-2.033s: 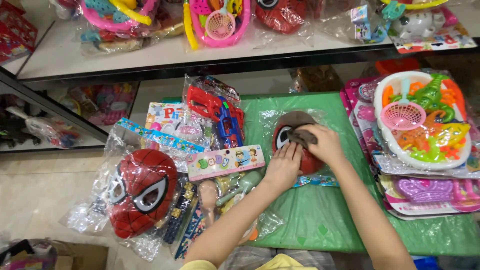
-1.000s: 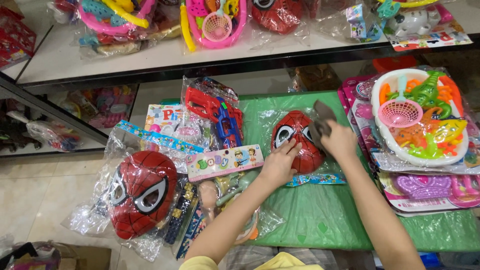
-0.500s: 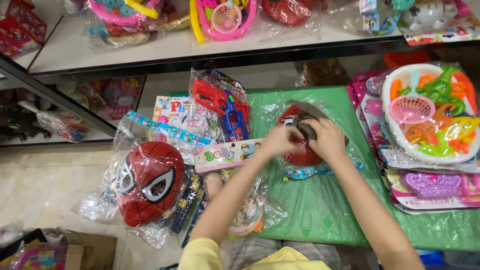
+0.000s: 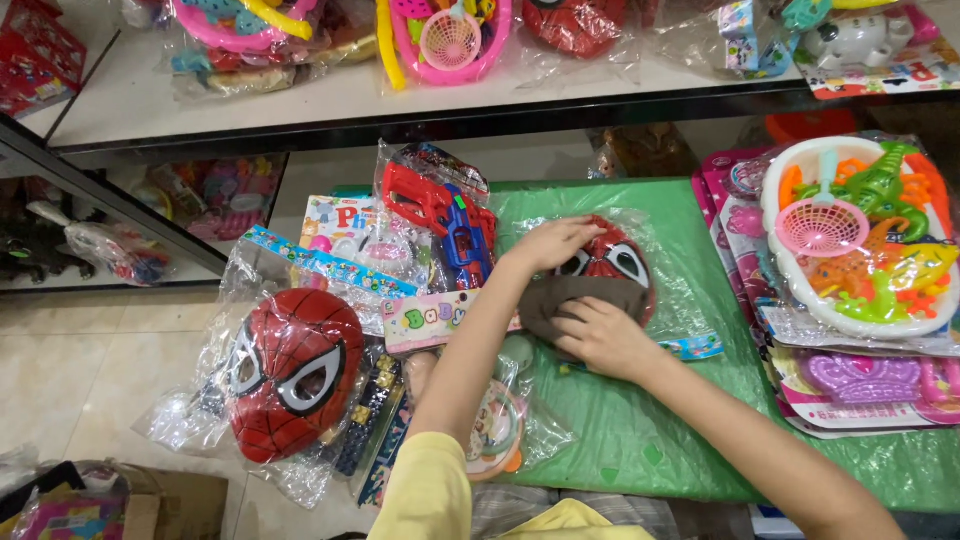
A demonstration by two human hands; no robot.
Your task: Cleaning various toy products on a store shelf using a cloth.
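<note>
Where fingers (image 4: 560, 240) rest: brown cloth (image 4: 565, 297) just below.

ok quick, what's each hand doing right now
Left hand: open, flat on the bagged red plastic mask.
Right hand: pressing the dark brown cloth on it.

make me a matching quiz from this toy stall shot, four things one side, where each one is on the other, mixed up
Things:
1. dark cloth
2. bagged red mask
3. white tub of plastic toys
4. red and blue toy gun

Places:
A. far right of the green sheet
B. under the right hand, on the wrapped mask
C. far left, hanging over the floor
D. just left of the left hand

Pairs: 1-B, 2-C, 3-A, 4-D
</note>
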